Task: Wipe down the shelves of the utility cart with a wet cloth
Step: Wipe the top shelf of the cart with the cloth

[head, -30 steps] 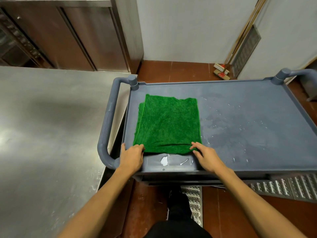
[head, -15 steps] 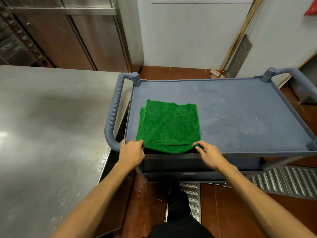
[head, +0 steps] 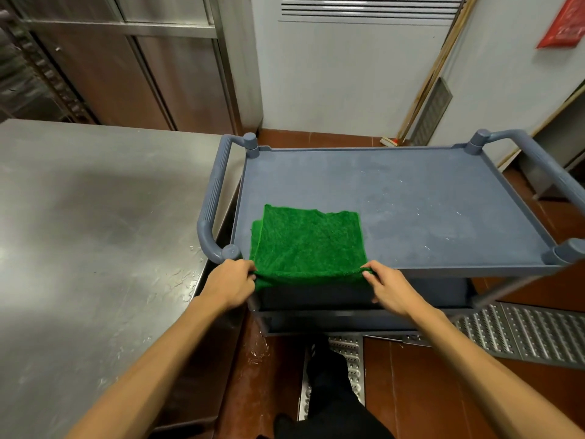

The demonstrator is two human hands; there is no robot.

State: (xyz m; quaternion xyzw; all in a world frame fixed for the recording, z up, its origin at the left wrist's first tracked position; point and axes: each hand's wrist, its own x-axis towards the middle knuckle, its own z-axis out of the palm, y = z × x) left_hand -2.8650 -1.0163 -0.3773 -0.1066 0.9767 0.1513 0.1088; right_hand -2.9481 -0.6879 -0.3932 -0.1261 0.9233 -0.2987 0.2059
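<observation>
A folded green cloth (head: pixel 308 243) lies on the near left part of the grey-blue utility cart's top shelf (head: pixel 421 198), its near edge hanging over the front rim. My left hand (head: pixel 232 283) pinches the cloth's near left corner and my right hand (head: pixel 387 288) pinches its near right corner. Small water drops dot the shelf to the right of the cloth. A lower shelf (head: pixel 348 321) shows below the front rim, mostly hidden.
A stainless steel table (head: pixel 88 248) stands close against the cart's left handle (head: pixel 212 207). The right handle (head: pixel 547 166) reaches toward the wall. Metal drain grates (head: pixel 522 334) run along the red tile floor. A broom (head: pixel 424 83) leans on the back wall. My dark-clothed leg (head: pixel 329 394) is below.
The cloth has slid toward me along the shelf, so its near edge now hangs over the front rim. Both hands came back with it. The view has tilted upward.
</observation>
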